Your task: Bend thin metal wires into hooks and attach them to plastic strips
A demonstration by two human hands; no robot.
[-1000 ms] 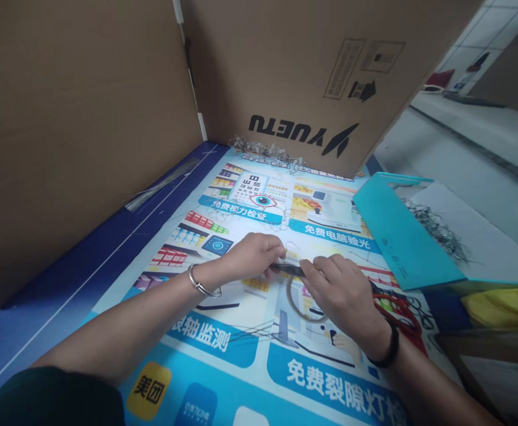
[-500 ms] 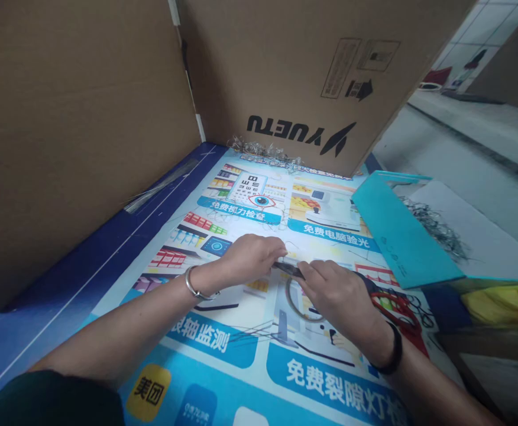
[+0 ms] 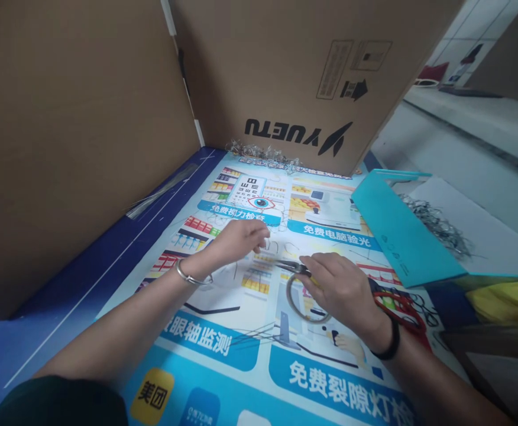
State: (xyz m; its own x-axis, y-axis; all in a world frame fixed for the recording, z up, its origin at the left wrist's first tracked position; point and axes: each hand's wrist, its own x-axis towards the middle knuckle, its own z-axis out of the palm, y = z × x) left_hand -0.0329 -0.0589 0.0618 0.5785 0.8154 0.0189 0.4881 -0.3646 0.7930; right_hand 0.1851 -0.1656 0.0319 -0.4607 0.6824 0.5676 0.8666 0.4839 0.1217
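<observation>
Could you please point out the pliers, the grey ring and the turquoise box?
Pliers (image 3: 295, 267), head view: dark metal part.
Grey ring (image 3: 290, 294), head view: left rim.
Turquoise box (image 3: 385, 228), head view: outer side panel.

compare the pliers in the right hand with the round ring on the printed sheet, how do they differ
The pliers are gripped in the right hand, while the ring lies on the printed sheet. The pliers' exposed end is dark; the ring is a paler grey-brown. The pliers taper to a narrow tip, whereas the ring is a curved loop. The right hand partly hides both.
</observation>
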